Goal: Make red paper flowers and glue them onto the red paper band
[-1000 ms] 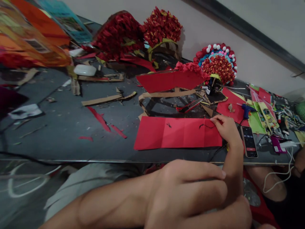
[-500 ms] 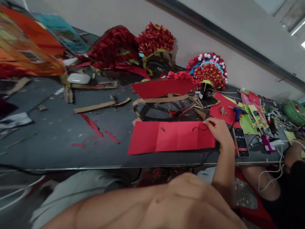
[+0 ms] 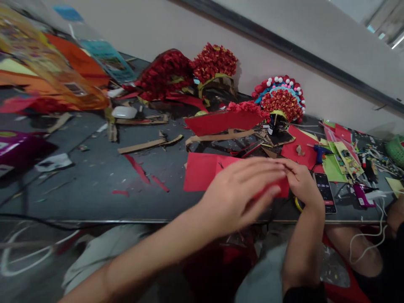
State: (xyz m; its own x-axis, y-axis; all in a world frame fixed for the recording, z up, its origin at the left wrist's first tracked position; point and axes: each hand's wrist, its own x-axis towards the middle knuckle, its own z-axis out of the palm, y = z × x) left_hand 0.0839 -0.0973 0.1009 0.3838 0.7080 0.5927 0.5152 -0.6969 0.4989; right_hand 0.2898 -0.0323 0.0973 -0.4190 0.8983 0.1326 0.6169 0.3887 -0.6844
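A long red paper strip (image 3: 200, 174) with fold creases lies flat near the table's front edge. Over its right half reaches my left hand (image 3: 244, 191), fingers stretched out together and thumb apart, holding nothing I can see. At the strip's right end, my right hand (image 3: 301, 183) has its fingers bent in a pinch. Its fingertips meet those of my left hand, which partly cover them, so what they hold cannot be made out. A small dark mark (image 3: 220, 165) shows on the paper, left of my left hand.
Behind the strip lie cardboard strips (image 3: 142, 145), a red panel (image 3: 221, 124) and red ruffled headdresses (image 3: 216, 61). To the right are a phone (image 3: 325, 191), a blue glue gun (image 3: 320, 153) and a purple box (image 3: 362, 195). Another person's arm (image 3: 396, 210) is at the far right.
My left arm has swung up from the lap, bringing the hand over the paper to my right hand. The view has shifted slightly left.
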